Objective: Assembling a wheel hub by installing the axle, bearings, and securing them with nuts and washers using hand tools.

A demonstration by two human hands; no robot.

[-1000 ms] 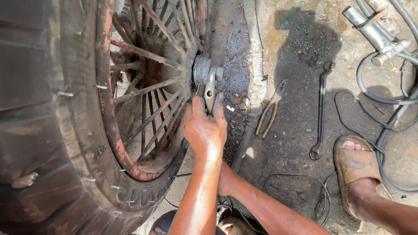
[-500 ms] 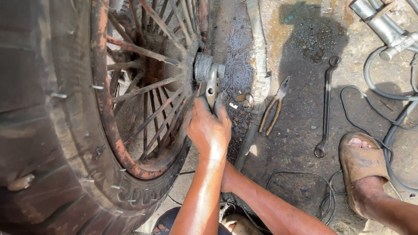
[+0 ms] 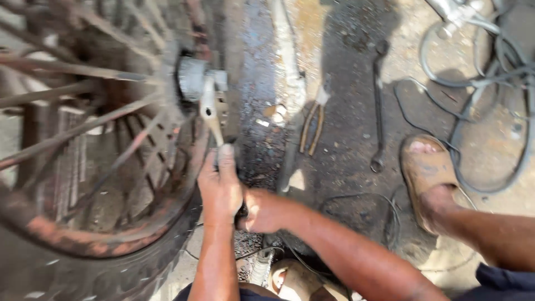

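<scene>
At the left we see the rusty spoked wheel, its hub gripped by a steel wrench. Our left hand closes around the wrench's near end; our right hand, fisted, presses beside it. The wrench looks stiff, heavy, perhaps greasy, best held far down its handle.

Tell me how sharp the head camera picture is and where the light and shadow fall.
Head view: motion blur smears the spoked wheel, the wrench on its hub and the left hand gripping it; sunlight falls on the sandalled foot and cables, while dark shadow covers the oily ground around the spanner.
</scene>
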